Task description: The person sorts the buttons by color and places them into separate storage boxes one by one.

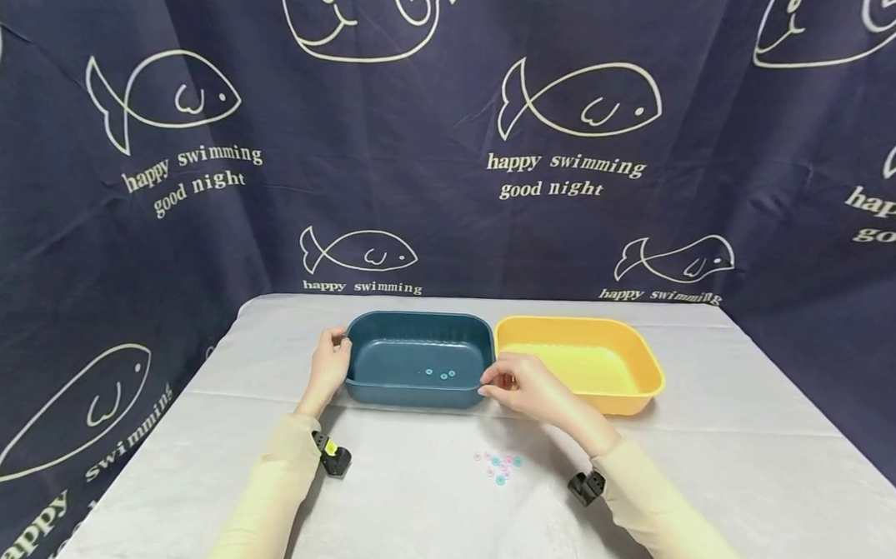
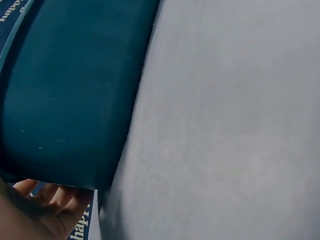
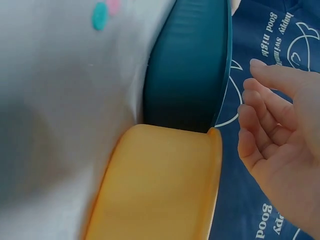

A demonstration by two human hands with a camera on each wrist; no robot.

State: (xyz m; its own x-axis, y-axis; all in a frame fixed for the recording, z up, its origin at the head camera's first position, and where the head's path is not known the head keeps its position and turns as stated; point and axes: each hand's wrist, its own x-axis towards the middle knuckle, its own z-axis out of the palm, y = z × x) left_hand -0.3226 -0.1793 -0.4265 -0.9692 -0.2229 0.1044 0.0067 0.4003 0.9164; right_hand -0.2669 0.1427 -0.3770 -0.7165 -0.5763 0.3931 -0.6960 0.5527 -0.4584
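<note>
A dark blue-green plastic bin [image 1: 413, 396] sits on the table with a few small light-blue buttons [image 1: 444, 376] on its floor. At its left end my left hand [image 1: 330, 364] grips the wall, thumb at the rim; in the left wrist view its fingers [image 2: 60, 197] lie against that end. By the bin's front right corner is my right hand [image 1: 522, 385], its fingers loosely curved. The right wrist view shows nothing between the thumb and fingers [image 3: 257, 107], and they stand apart from the bin. Several pink and light-blue buttons [image 1: 502, 465] lie loose on the table in front.
A yellow bin [image 1: 615, 403] stands against the blue-green bin's right end, partly behind my right forearm. Pale cloth [image 1: 408, 511] covers the table. Behind it hangs a navy curtain [image 1: 437, 179] printed with fish and lettering.
</note>
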